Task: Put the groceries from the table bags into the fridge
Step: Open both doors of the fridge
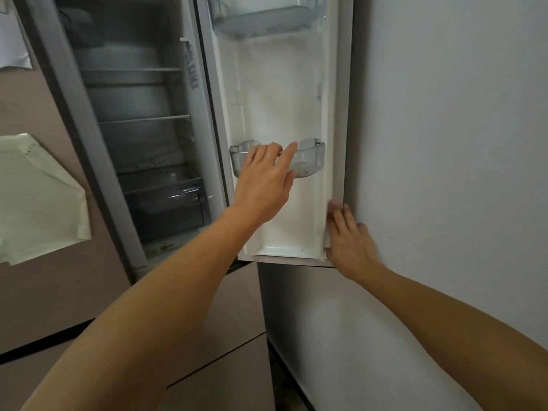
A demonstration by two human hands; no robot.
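The fridge stands open, its dim interior [139,120] showing bare shelves and a drawer [169,203] at the bottom. The open door [281,93] has a white inner lining and a clear lower door bin [311,157]. My left hand [264,179] reaches into that bin, fingers stretched over its front rim, holding nothing. My right hand [350,238] lies flat with straight fingers against the door's outer edge near its bottom corner. No groceries or bags are in view.
A second clear door bin [267,16] sits at the top of the door. A white wall [444,143] stands close on the right of the door. Pale paper sheets [38,197] hang on the brown fridge front at left.
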